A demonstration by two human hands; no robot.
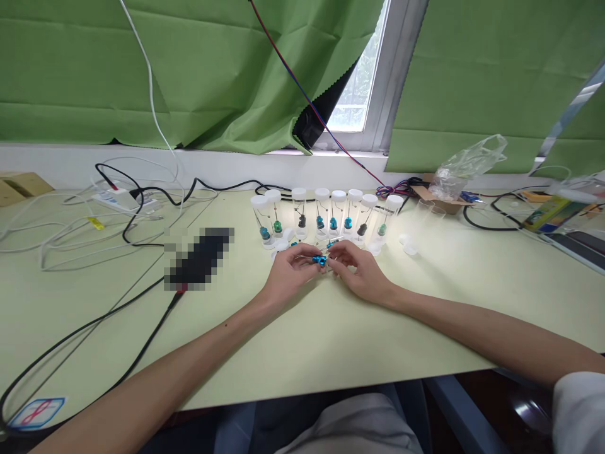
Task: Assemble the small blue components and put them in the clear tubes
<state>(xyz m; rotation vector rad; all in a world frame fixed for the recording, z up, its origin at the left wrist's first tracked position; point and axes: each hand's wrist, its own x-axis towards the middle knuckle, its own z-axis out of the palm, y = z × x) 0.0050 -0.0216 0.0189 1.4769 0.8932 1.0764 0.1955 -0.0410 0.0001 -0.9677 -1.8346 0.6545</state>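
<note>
My left hand (289,270) and my right hand (355,269) meet at the middle of the pale green table (331,328). Together their fingertips pinch a small shiny blue metal part (319,259). Just behind the hands stands a row of several clear plastic tubes with white caps (326,214), each holding a small blue, green or black part on a thin wire. A few loose white caps (409,244) and other small blue parts lie around the tubes.
A blurred-out black device (198,258) with a cable lies left of the hands. White and black cables and a power strip (120,198) cover the far left. Empty clear tubes, a plastic bag (466,167) and a cardboard box sit at the right. Green curtains hang behind.
</note>
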